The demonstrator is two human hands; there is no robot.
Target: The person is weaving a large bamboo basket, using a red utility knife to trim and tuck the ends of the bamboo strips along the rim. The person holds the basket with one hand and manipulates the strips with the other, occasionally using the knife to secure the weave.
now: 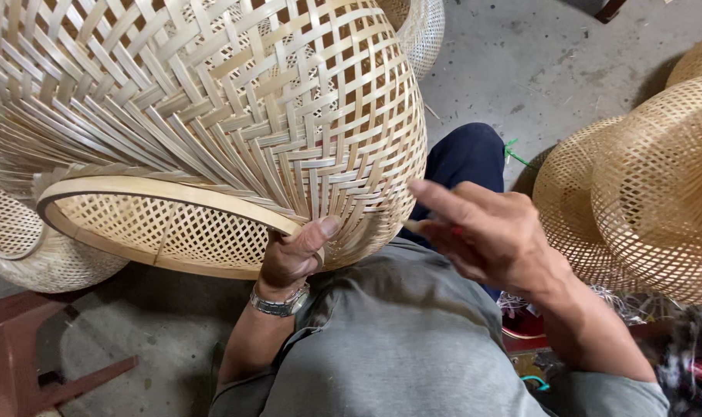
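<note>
Basket (212, 100) of woven bamboo strips rests upside down over the person's lap, its hoop rim (158, 189) facing them. Left hand (293, 255) is clamped on the rim edge; right hand (482, 232) pinches a thin strip end beside the weave. Keeping the rim steady should help each strip seat tightly.

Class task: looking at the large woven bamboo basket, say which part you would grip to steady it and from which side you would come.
Grip the woven bamboo basket at its hoop rim, coming from below on the near side. The rim is the one stiff, thick band; the wall is thin, springy strips. The left hand already pinches that edge, while the right hand is at the wall.
</note>
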